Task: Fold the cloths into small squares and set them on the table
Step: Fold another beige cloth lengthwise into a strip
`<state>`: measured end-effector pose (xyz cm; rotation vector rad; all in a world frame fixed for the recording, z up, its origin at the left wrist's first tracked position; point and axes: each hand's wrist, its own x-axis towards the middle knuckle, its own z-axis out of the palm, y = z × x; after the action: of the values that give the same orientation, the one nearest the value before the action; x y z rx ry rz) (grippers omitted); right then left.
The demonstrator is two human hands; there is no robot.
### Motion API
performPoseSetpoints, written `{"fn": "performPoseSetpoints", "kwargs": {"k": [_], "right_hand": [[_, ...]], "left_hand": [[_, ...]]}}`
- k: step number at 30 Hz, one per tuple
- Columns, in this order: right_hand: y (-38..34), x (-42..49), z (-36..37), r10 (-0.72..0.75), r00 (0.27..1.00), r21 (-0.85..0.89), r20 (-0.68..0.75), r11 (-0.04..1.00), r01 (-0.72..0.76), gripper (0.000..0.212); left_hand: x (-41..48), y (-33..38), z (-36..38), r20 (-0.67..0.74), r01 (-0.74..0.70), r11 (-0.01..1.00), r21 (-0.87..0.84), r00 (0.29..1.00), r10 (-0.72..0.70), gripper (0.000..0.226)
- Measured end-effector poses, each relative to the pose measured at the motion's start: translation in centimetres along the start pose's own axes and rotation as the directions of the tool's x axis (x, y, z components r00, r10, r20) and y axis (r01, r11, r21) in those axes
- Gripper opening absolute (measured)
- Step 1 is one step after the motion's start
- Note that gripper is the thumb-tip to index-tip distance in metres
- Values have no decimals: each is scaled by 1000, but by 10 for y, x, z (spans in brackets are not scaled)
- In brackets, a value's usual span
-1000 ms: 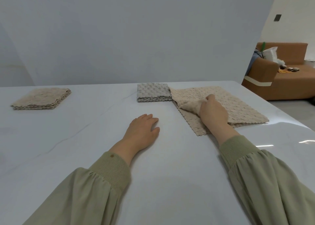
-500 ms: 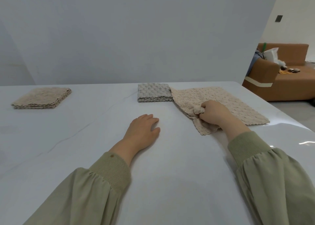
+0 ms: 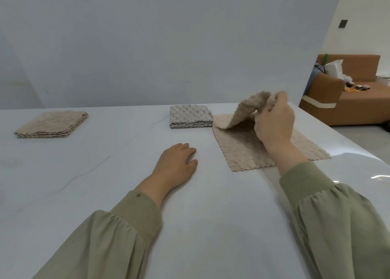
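Note:
A beige textured cloth [image 3: 242,150] lies on the white table [image 3: 105,173] at the right. My right hand [image 3: 274,124] pinches one of its corners and holds that part lifted above the rest, so the cloth curls up off the table. My left hand [image 3: 177,164] rests flat on the table, palm down, fingers relaxed, to the left of the cloth and apart from it. A grey folded cloth [image 3: 190,116] sits right beside the beige cloth's far left edge. A beige folded cloth [image 3: 52,124] lies at the far left.
A grey wall panel stands behind the table. The table's right edge runs diagonally past the cloth. Beyond it is a brown sofa [image 3: 348,101] with a white bag and small items on it.
My right hand has gathered the beige cloth's corner and raised it up and away from me, peeling that part off the table. The left hand has stayed still.

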<state>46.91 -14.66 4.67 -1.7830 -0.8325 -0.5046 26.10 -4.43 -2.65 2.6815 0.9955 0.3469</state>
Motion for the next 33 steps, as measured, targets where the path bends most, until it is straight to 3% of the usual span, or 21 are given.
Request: {"fn": "performPoseSetpoints", "kwargs": {"k": [2, 4, 5, 6, 7, 9, 10, 14, 16, 17, 20, 23, 25, 27, 30, 33], "right_hand": [[-4, 0, -5, -63, 961, 158, -269, 982, 108, 15], [2, 0, -3, -136, 940, 87, -312, 981, 171, 25], [8, -1, 1, -155, 968, -11, -197, 988, 155, 34], [20, -1, 9, -113, 994, -157, 7, 981, 113, 42], [31, -4, 16, 7, 973, -311, 229, 948, 66, 47], [43, -14, 28, 246, 823, -480, 512, 876, 36, 58], [47, -17, 31, 279, 769, -494, 575, 868, 54, 66], [45, -18, 31, 293, 669, -474, 683, 874, 102, 90], [42, -18, 28, 292, 659, -485, 694, 865, 128, 80], [43, -18, 28, 282, 678, -465, 679, 880, 99, 65], [41, -21, 29, 253, 772, -372, 583, 928, -23, 27], [33, -24, 30, 172, 878, -291, 446, 956, -40, 12], [23, -24, 27, 93, 934, -229, 344, 973, -12, 8], [5, -24, 24, 19, 955, -195, 295, 980, 41, 6], [-34, -29, 20, -7, 926, -188, 378, 979, 84, 4], [-76, -43, 24, -39, 845, -154, 533, 978, 142, 7]], "left_hand": [[0, 0, 0, 4, 4, 1000, -6, 1000, -4, 48], [0, -1, 0, 2, 6, 1000, -9, 1000, -6, 48], [0, -1, 0, 2, 6, 1000, -7, 1000, -6, 48], [0, -1, 0, 3, 4, 1000, -4, 1000, -4, 48], [1, -1, 1, 4, 4, 1000, -1, 1000, -4, 48], [1, -1, 1, 5, 8, 1000, -4, 1000, -8, 47], [2, -2, 2, 4, 10, 1000, -9, 1000, -9, 47], [3, -2, 2, 4, 12, 1000, -14, 1000, -12, 47], [3, -2, 2, 2, 6, 1000, -5, 1000, -6, 47], [3, -2, 2, -1, 6, 1000, -3, 1000, -6, 47], [2, -4, 2, 2, 13, 1000, -4, 1000, -13, 47], [0, -2, 0, -11, 14, 998, -60, 1000, -14, 45], [-3, -1, -3, -62, 33, 977, -208, 997, -47, 41], [-9, -2, -7, -135, 39, 897, -441, 985, -110, 38], [-27, -3, -16, -184, -28, 656, -754, 968, -170, 39], [-46, -7, -26, -203, -88, 502, -860, 963, -178, 48]]}}
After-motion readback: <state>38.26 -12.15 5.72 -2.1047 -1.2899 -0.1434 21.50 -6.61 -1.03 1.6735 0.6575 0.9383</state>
